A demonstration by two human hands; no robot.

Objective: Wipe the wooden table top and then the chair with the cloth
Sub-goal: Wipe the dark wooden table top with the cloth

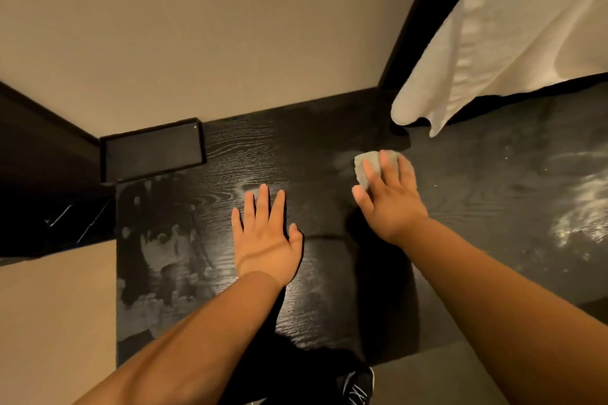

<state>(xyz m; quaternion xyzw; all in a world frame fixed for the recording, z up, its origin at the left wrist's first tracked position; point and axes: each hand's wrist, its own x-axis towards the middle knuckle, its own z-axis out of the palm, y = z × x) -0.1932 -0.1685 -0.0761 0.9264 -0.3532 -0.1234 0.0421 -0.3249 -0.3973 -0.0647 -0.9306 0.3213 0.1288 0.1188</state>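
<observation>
Grey cloth point(367, 164) was pressed on wooden table top point(230, 154), near wall point(214, 43), under straight fingers of right hand point(390, 204) (not gripped), for rubbing. Left hand point(266, 235) was laid flat, empty, likely for balance.

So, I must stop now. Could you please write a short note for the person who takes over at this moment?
Left hand: flat on the table top, holding nothing.
Right hand: pressing the cloth on the table top, toward the back, below the white curtain.
Done: the middle strip looks dark and wiped.
Left: pale dusty marks at the front left and more at the far right; the area by the black tray; then the chair, which I cannot clearly make out here.
</observation>
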